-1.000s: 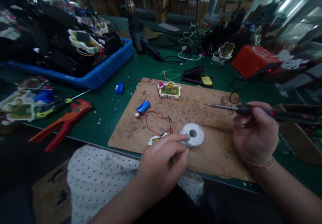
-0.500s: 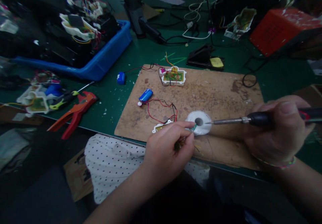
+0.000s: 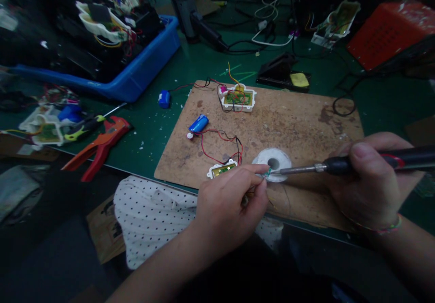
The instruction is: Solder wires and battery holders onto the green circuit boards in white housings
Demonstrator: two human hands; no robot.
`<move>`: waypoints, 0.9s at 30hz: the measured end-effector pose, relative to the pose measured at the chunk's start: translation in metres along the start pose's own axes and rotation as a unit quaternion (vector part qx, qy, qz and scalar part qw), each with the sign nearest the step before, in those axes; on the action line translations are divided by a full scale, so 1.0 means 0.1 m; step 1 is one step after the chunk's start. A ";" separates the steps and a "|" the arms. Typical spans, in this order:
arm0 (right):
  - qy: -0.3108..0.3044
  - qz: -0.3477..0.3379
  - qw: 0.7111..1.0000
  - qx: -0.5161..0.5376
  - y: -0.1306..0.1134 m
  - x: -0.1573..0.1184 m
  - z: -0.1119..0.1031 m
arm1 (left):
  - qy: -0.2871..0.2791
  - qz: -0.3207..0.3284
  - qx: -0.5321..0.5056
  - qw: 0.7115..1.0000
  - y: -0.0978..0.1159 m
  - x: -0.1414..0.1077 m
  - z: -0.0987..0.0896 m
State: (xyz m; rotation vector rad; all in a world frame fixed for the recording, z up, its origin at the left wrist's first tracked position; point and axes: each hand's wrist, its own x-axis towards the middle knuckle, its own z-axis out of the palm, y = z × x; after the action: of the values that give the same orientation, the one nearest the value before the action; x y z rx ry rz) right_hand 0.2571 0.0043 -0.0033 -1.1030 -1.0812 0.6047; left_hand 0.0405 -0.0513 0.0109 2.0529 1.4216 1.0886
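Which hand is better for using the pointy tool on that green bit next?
Probably the right hand: it holds the soldering iron, tip close to the green piece. The left hand is busy pinching that piece.

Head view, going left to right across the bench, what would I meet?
Red-orange cutter, blue battery pack left of the brown board, left hand, soldering iron gripped in the right hand.

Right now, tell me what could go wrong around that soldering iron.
The metal tip of the black-handled soldering iron is close beside the fingers of the left hand; if hot, a slip might burn them. The small green piece pinched there could slip loose. The round white spool, right behind, might get knocked.
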 end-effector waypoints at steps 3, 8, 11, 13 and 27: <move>-0.004 0.002 1.000 -0.006 0.01 0.00 -0.01 | -0.002 0.003 0.005 1.000 0.00 0.00 0.00; -0.026 -0.002 1.000 0.008 0.03 0.00 -0.03 | -0.004 0.002 0.009 1.000 -0.01 -0.01 0.00; -0.037 -0.020 0.999 0.009 0.04 0.01 -0.05 | 0.017 0.017 0.004 1.000 -0.02 -0.01 0.02; -0.046 -0.027 0.999 0.012 0.04 0.02 -0.05 | 0.033 0.027 0.001 0.999 -0.02 0.00 0.03; -0.064 -0.031 0.997 0.006 0.06 0.03 -0.09 | 0.039 0.032 0.004 0.999 -0.02 0.01 0.04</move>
State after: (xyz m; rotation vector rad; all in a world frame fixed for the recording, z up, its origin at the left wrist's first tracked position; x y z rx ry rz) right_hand 0.2668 0.0051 -0.0080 -1.0276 -1.2173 0.6377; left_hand 0.0423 -0.0495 0.0072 2.0945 1.4082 1.2031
